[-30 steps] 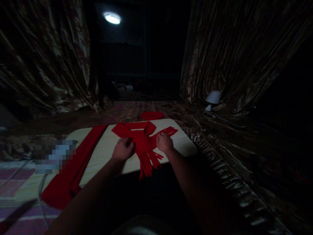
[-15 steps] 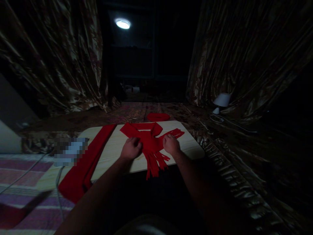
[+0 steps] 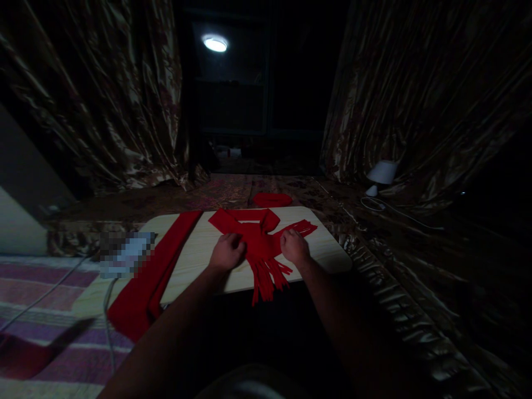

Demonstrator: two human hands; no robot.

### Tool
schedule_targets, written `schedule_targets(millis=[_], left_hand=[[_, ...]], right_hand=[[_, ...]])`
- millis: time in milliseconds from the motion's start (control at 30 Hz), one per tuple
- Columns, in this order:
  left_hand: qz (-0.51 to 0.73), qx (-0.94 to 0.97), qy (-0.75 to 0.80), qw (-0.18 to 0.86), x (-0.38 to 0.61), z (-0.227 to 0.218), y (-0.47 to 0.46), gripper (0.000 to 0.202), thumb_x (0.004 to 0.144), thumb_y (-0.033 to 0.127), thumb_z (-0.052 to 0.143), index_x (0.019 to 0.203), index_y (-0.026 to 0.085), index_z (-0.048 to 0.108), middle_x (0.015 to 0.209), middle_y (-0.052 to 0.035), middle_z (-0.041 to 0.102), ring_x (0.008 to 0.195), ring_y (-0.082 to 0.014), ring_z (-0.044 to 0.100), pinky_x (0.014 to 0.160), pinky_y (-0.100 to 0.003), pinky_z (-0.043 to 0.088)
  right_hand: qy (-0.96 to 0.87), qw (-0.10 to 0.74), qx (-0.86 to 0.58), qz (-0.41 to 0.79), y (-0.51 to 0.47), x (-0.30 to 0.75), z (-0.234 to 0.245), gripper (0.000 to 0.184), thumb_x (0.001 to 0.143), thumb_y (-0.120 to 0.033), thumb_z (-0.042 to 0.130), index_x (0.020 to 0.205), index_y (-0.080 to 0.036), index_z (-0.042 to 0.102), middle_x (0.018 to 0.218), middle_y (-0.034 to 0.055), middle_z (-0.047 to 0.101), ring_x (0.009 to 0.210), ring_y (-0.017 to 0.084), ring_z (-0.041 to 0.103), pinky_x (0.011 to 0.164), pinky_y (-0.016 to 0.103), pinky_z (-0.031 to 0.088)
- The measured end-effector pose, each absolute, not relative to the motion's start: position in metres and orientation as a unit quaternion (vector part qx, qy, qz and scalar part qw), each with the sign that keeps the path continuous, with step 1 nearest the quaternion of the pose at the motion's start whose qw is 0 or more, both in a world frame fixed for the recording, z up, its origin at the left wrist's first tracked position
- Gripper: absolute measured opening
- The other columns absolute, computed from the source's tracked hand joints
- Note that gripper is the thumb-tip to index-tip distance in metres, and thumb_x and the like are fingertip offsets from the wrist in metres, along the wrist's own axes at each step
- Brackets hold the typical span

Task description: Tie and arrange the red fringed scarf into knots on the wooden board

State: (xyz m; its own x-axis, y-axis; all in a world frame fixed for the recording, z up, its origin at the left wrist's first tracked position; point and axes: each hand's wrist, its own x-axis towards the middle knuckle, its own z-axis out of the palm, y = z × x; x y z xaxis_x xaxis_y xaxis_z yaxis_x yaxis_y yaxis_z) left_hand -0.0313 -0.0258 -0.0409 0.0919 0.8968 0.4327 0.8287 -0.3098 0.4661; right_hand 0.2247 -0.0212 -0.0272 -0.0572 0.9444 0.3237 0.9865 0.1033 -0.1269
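Observation:
A red scarf (image 3: 258,241) lies folded on a pale wooden board (image 3: 328,249). One fringed end hangs over the near edge and another fringed end points right. At its left edge is my left hand (image 3: 228,252), fingers curled and closed on the cloth. My right hand (image 3: 294,247) is closed on the part that runs to the right. The undersides of both hands are hidden, and the dim light blurs fine detail. A long folded red cloth (image 3: 160,271) lies across the board's left part and over its near edge.
Behind the board lies a flat red cloth piece (image 3: 272,199). A blurred-out rectangular object (image 3: 127,255) with a cable is at left, beside a striped cover (image 3: 50,288). A small white lamp (image 3: 381,173) stands at the back right. Patterned curtains (image 3: 124,100) hang behind.
The whole view has shifted slightly, so things appear a little farther right. Both hands stay in nearly the same places on the scarf, whose shape looks the same.

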Motion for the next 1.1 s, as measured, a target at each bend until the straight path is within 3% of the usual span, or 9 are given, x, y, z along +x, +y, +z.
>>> schedule_targets(millis=[1100], left_hand=[[0.335, 0.738, 0.583, 0.056, -0.0315, -0.0419, -0.0243, 0.037, 0.091, 0.039, 0.05, 0.114, 0.018, 0.07, 0.111, -0.0108, 0.071, 0.107, -0.0256, 0.061, 0.097, -0.038, 0.047]], right_hand=[[-0.724, 0.172, -0.665, -0.069, -0.0212, 0.2253, -0.0294, 0.027, 0.1, -0.027, 0.04, 0.107, -0.02, 0.065, 0.108, 0.011, 0.065, 0.103, 0.022, 0.058, 0.087, 0.031, 0.042]])
